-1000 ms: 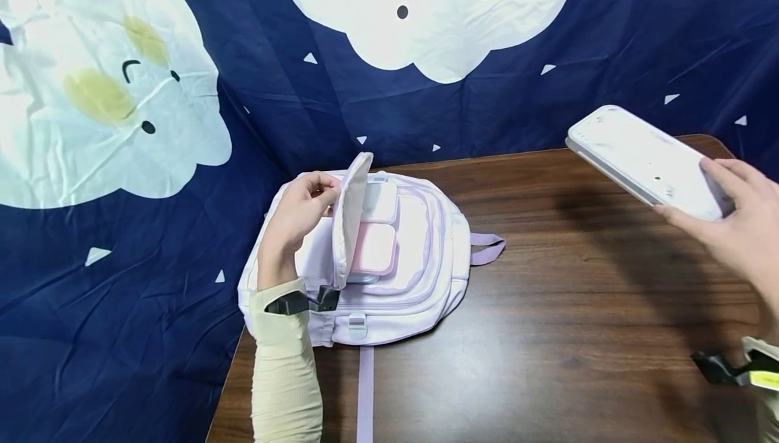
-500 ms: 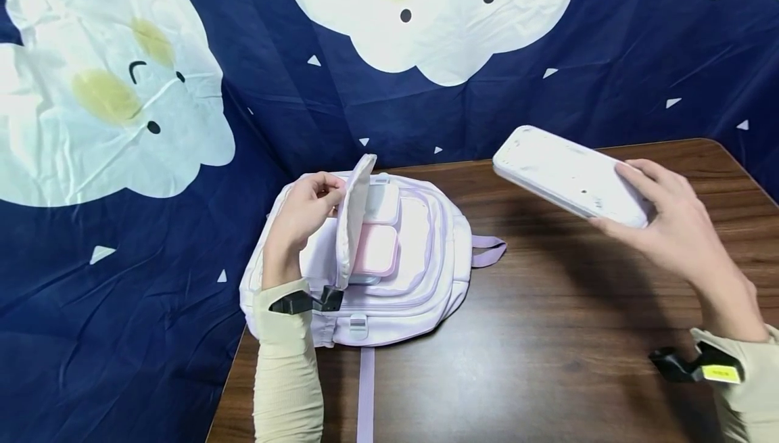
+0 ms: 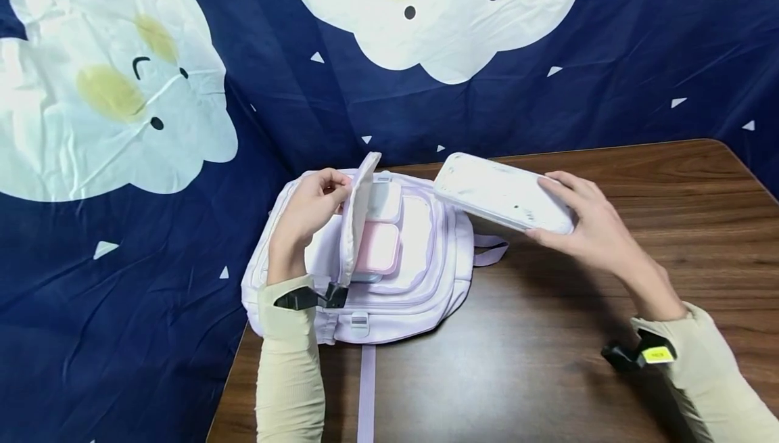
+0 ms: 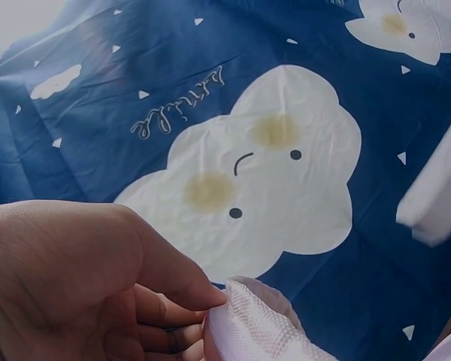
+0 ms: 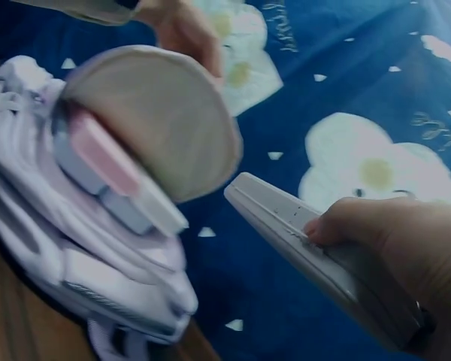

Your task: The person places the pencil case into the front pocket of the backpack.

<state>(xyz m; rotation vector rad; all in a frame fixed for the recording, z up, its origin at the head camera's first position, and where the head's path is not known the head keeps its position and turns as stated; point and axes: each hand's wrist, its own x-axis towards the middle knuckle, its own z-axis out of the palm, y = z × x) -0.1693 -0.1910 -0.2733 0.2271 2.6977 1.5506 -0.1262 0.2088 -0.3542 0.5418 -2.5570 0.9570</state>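
Note:
A pale lilac backpack (image 3: pixel 414 324) lies flat on the table, its front pocket unzipped. My left hand (image 3: pixel 307 213) pinches the edge of the pocket's flap (image 3: pixel 356 226) and holds it upright; the pinch at the fabric rim shows close up in the left wrist view. Inside the pocket sit a pink rounded box (image 3: pixel 380 248) and a white rounded box (image 3: pixel 385 202), with a bluish box partly hidden below. My right hand (image 3: pixel 587 223) grips one end of a long white rounded case (image 3: pixel 499 189) between thumb and fingers, its far end overlapping the backpack's right side in the head view.
The brown wooden table (image 3: pixel 487 375) stretches to the right. A purple strap (image 3: pixel 367 389) hangs toward the table's front, and a purple loop (image 3: pixel 489 250) sticks out at the bag's right. Behind hangs a dark blue cloth (image 3: pixel 274 57) with white clouds.
My right hand has carried the white case leftward and slightly down, from the table's right side to the backpack. The left hand keeps holding the flap up in nearly the same place.

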